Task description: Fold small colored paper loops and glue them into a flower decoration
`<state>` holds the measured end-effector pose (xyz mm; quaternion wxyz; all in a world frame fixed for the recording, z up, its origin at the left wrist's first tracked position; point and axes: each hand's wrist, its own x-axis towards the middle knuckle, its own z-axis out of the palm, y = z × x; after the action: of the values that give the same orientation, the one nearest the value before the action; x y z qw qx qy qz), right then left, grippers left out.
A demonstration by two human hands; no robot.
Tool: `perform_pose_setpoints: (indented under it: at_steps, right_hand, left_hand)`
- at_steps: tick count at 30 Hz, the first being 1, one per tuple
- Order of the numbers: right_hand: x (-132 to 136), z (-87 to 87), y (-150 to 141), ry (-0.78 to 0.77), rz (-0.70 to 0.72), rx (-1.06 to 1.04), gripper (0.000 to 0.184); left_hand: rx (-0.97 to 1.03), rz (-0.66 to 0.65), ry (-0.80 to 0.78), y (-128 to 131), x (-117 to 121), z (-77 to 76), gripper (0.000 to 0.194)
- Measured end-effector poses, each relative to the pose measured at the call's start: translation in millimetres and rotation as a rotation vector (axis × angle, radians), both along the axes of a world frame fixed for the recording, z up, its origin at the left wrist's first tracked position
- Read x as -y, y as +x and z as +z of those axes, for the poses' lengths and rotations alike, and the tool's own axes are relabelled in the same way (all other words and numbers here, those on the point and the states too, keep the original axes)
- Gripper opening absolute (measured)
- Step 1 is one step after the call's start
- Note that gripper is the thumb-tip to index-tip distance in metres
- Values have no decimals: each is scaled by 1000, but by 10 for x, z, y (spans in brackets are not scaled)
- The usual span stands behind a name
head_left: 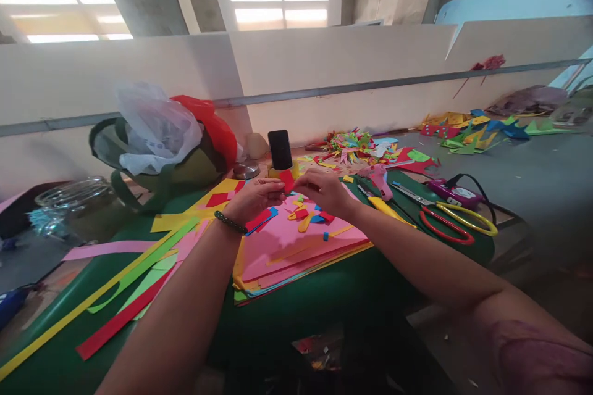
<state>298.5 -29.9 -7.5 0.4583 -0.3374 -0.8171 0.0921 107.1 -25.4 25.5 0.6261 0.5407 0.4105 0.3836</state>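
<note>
Both my hands meet above a stack of coloured sheets with pink on top [278,253]. My left hand [262,194], with a dark bead bracelet at its wrist, pinches a small red piece [287,179] that looks like paper or felt. On the other side of that piece, my right hand [322,188] has its fingers curled in, close to or touching its edge. Below the hands, small red, blue and yellow cut pieces [304,222] lie scattered on the pink sheet.
A phone [280,149] stands upright behind the hands. To the right lie large scissors [445,216] and a pink glue gun [378,180]. Long coloured strips [125,321] cover the left side. A bag [185,166] with plastic in it stands at back left.
</note>
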Motion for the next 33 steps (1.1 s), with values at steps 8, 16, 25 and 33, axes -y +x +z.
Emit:
perform_pose_setpoints:
  at_steps: [8,16,25,33]
  right_hand:
    - [-41,-22,-8,-459,37,-376,35]
    - [-30,-6,5,-474,33,-412,31]
    - [-74,-45,3,-447,9,-422,30]
    - [-113,-71,6,-431,-16,-418,27]
  left_hand:
    - [-234,-36,180,88,74,-19,21]
    - [-321,-50,239,118,112,9,23]
    - [-343,-55,272,130,123,-1,23]
    - [-340,-58,286,125,112,-38,25]
